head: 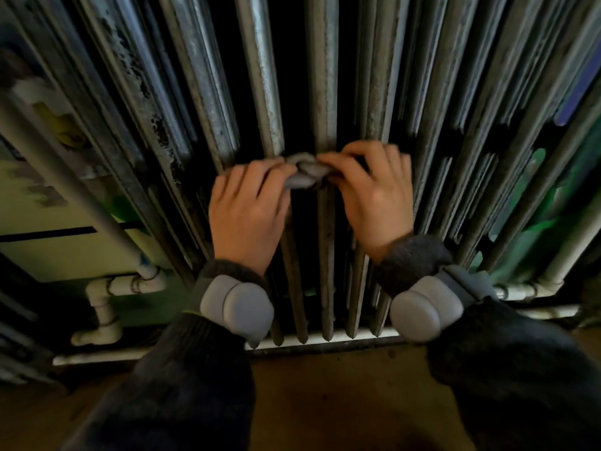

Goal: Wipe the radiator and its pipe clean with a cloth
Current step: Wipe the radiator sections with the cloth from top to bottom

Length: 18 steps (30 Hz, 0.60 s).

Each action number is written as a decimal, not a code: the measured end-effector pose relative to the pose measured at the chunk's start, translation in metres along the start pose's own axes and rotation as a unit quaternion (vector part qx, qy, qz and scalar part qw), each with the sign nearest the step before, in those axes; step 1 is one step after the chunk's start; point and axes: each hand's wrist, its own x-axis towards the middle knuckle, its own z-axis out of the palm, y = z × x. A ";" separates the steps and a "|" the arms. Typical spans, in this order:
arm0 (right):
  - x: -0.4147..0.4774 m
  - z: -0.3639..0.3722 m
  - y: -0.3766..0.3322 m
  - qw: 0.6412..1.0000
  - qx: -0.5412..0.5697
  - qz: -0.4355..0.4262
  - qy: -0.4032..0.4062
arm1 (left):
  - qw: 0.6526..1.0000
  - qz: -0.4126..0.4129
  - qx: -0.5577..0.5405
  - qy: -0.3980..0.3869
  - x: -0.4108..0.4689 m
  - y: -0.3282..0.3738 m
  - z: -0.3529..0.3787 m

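Metal ribs of a radiator (260, 76) show dull grey paint, chipped and pitted rough in dark patches, with a faint sheen on rounded edges. Against the radiator, a grey cloth (304, 177) looks soft, matt and creased. Left of the radiator, a grey pipe (65, 177) appears smooth and matt above glossy white plastic fittings (100, 304). Dark knitted sleeves (182, 369) and smooth grey plastic wrist units (237, 304) sit before it, over a dull brown floor (325, 402).

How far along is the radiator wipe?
Done: nothing visibly finished. In hand: left hand and right hand grip the grey cloth against a centre radiator column. Left: the blotchy left columns and the white pipe, not being touched.
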 end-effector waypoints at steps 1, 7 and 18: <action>0.011 -0.002 -0.001 1.000 -0.001 0.010 0.022 | 1.000 -0.010 0.012 0.022 0.011 0.000 -0.002; 0.057 -0.007 -0.006 0.995 0.068 0.035 0.067 | 0.991 -0.078 0.054 0.096 0.055 0.006 -0.010; 0.041 0.015 -0.005 0.984 0.145 0.058 0.081 | 0.994 -0.074 -0.073 0.028 0.033 -0.001 0.007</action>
